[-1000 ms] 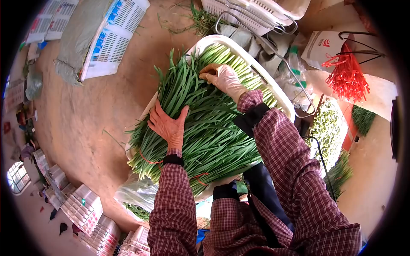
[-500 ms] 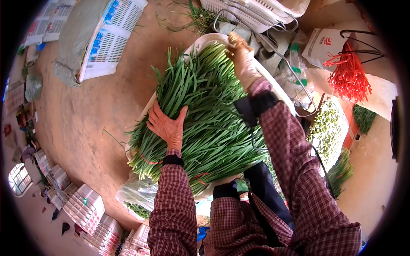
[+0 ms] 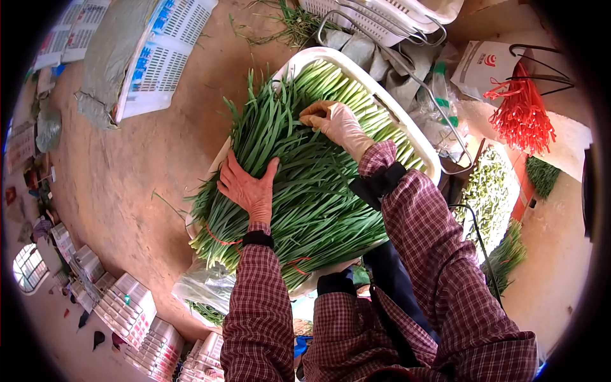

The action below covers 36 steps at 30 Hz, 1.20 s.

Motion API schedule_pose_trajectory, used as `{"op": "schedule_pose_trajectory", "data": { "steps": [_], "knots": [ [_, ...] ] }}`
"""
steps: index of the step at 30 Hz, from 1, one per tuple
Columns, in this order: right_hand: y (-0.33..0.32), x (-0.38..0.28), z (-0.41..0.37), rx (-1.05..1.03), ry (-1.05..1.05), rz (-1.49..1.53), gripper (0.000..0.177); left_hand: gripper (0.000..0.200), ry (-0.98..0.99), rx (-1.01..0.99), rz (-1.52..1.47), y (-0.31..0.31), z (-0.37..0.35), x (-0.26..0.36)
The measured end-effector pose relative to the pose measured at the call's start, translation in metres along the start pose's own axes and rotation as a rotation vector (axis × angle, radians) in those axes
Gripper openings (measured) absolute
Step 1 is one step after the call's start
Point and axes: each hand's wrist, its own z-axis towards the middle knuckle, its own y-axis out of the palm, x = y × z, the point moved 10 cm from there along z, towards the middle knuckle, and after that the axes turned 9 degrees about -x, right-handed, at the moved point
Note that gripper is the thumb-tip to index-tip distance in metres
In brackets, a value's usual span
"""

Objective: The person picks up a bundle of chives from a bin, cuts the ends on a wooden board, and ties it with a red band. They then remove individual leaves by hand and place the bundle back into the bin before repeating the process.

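Observation:
A white plastic basket point(image 3: 425, 150) is heaped with long green garlic chives point(image 3: 299, 184). Pale stem ends line its upper right side, and more show at the lower left. My bare left hand point(image 3: 247, 189) lies on the leaves at the left, thumb and fingers spread. Over the upper middle of the heap is my right hand point(image 3: 342, 127), in a pale glove with brownish fingertips. Its fingers are curled together against the leaves; what they pinch, if anything, is hidden. Red ties point(image 3: 221, 237) circle bunches near the basket's lower left.
A metal-framed stand point(image 3: 407, 70) with white baskets is beyond the right rim. Red ties point(image 3: 520, 121) hang from a black hook at the right. Below them lies a pile of pale stems point(image 3: 489, 191). A white-and-blue crate point(image 3: 162, 60) stands on the floor point(image 3: 127, 184) at upper left.
My right hand has moved from the basket's upper right rim down and left onto the leaves, and its fingers have curled. The pale stem ends are now uncovered. My left hand stays put.

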Motion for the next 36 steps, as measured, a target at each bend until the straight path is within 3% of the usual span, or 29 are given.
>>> {"op": "schedule_pose_trajectory", "data": {
  "steps": [6, 9, 10, 12, 14, 16, 17, 20, 21, 25, 27, 31, 32, 34, 36],
  "knots": [
    [0.011, 0.001, 0.000, -0.017, 0.005, 0.133, 0.019, 0.104, -0.005, 0.002, 0.026, 0.001, 0.001, 0.001],
    [0.005, -0.012, -0.004, 0.086, -0.051, -0.087, 0.012, 0.103, 0.000, 0.013, 0.029, -0.001, 0.000, 0.002],
    [-0.001, -0.013, -0.007, 0.127, -0.086, 0.017, 0.011, 0.103, 0.013, 0.020, 0.025, -0.001, 0.000, 0.004],
    [-0.038, 0.016, 0.005, 0.388, 0.003, 0.524, 0.011, 0.098, 0.021, 0.037, 0.009, -0.004, -0.002, 0.005],
    [-0.086, 0.023, 0.021, 0.480, -0.208, 0.740, 0.019, 0.091, 0.076, 0.037, 0.036, -0.003, -0.004, 0.011],
    [-0.094, -0.043, 0.010, 0.474, -0.458, 0.492, 0.029, 0.085, 0.089, 0.086, 0.020, -0.004, -0.007, 0.010],
    [-0.088, -0.067, 0.008, 0.424, -0.373, 0.257, 0.039, 0.084, 0.091, 0.072, 0.065, -0.004, -0.007, 0.013],
    [-0.061, -0.109, 0.014, 0.367, -0.429, -0.005, 0.022, 0.081, 0.084, 0.054, 0.088, -0.003, -0.008, 0.013],
    [-0.049, -0.109, 0.018, 0.275, -0.314, 0.222, 0.014, 0.081, 0.095, 0.058, 0.061, -0.003, -0.008, 0.014],
    [-0.035, -0.093, 0.056, 0.194, -0.296, 0.442, 0.013, 0.078, 0.115, 0.070, 0.034, -0.002, -0.009, 0.014],
    [-0.028, -0.095, 0.063, 0.138, -0.239, 0.246, 0.022, 0.078, 0.111, 0.083, 0.063, -0.004, -0.010, 0.016],
    [-0.005, -0.066, 0.110, -0.031, -0.166, 0.131, 0.040, 0.078, 0.108, 0.088, 0.075, -0.006, -0.011, 0.018],
    [-0.002, -0.070, 0.115, -0.035, -0.166, 0.128, 0.040, 0.078, 0.103, 0.089, 0.073, -0.007, -0.011, 0.018],
    [0.009, -0.067, 0.127, -0.050, -0.011, -0.230, 0.042, 0.078, 0.099, 0.082, 0.068, -0.006, -0.010, 0.017],
    [0.016, -0.070, 0.129, -0.053, 0.017, -0.288, 0.042, 0.078, 0.086, 0.074, 0.070, -0.005, -0.010, 0.017]
  ]
}}
